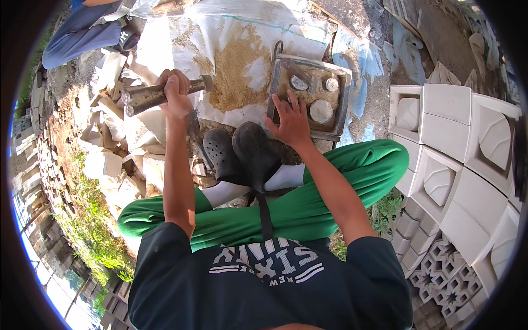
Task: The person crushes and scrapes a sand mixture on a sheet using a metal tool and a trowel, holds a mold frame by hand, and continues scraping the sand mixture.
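My left hand (176, 92) is raised on the left, its fingers wrapped round a short thick bar-like tool (144, 99). That tool is weathered grey-brown, with a flat metal piece at its right end; its exact kind I cannot tell. My right hand (291, 122) lies with fingers spread at the near left part of a square grey mould frame (342, 102). Sandy material fills the frame, with several round pale discs (321, 111) in it. A flat brown bar (296, 74) lies slanted across the far left inside. Whether my fingertips press on the sand is unclear.
Brown sand (234, 71) is spread on a white sheet (181, 38) beyond my black clogs (254, 151). Broken pale slabs (107, 126) lie left. Pale moulded blocks (446, 110) are stacked right, above patterned vent blocks (448, 269). Another person's leg (85, 41) shows at far left.
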{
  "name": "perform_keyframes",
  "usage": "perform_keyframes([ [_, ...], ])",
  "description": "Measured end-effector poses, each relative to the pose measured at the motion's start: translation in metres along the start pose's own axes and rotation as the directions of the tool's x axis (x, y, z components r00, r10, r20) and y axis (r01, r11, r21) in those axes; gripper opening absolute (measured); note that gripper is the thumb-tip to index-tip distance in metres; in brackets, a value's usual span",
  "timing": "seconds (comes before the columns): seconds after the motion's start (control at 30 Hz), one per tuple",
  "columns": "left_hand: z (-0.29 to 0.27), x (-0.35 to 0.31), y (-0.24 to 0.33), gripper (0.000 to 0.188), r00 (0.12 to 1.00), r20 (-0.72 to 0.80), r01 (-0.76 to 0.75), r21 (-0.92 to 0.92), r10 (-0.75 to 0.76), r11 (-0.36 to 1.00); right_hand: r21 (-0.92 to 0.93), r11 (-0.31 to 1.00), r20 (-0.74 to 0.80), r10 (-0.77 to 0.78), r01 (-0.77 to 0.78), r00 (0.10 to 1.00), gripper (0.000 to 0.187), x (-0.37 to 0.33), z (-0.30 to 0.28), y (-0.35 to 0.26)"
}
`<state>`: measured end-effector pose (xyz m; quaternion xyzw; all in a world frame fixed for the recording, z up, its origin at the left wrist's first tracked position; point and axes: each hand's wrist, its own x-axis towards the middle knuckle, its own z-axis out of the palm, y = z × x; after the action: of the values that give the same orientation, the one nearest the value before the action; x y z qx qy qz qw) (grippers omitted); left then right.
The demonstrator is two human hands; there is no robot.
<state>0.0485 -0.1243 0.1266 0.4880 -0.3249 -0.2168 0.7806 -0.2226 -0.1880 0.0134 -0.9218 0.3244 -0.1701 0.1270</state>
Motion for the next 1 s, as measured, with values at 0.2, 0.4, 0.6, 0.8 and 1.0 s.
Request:
perform_keyframes([
  [0.2, -0.016, 0.006, -0.033, 0.029, 0.974, -0.181, 0.162, 0.124, -0.138, 0.979, 0.048, 0.999, -0.024, -0.009, 0.010, 1.000, 0.062, 0.001, 0.001, -0.005],
  [0.4, -0.016, -0.006, -0.001, 0.027, 0.994, -0.104, 0.032, -0.021, -0.034, 0.999, 0.010, 1.000, 0.006, -0.001, 0.001, 1.000, 0.063, 0.004, -0.003, -0.005],
  [0.6, -0.027, -0.019, -0.031, 0.027, 0.962, -0.242, 0.146, 0.054, -0.129, 0.988, 0.038, 0.999, -0.004, -0.017, 0.018, 1.000, 0.063, 0.001, 0.001, -0.007],
  [0.8, -0.014, -0.014, 0.021, 0.027, 0.991, -0.131, -0.039, -0.075, 0.029, 0.996, -0.007, 1.000, 0.003, -0.008, 0.008, 1.000, 0.065, 0.001, -0.001, -0.002],
  [1.0, -0.030, -0.025, -0.028, 0.025, 0.955, -0.280, 0.090, -0.050, -0.100, 0.995, 0.038, 0.999, -0.012, -0.011, 0.011, 1.000, 0.064, -0.001, 0.002, -0.007],
])
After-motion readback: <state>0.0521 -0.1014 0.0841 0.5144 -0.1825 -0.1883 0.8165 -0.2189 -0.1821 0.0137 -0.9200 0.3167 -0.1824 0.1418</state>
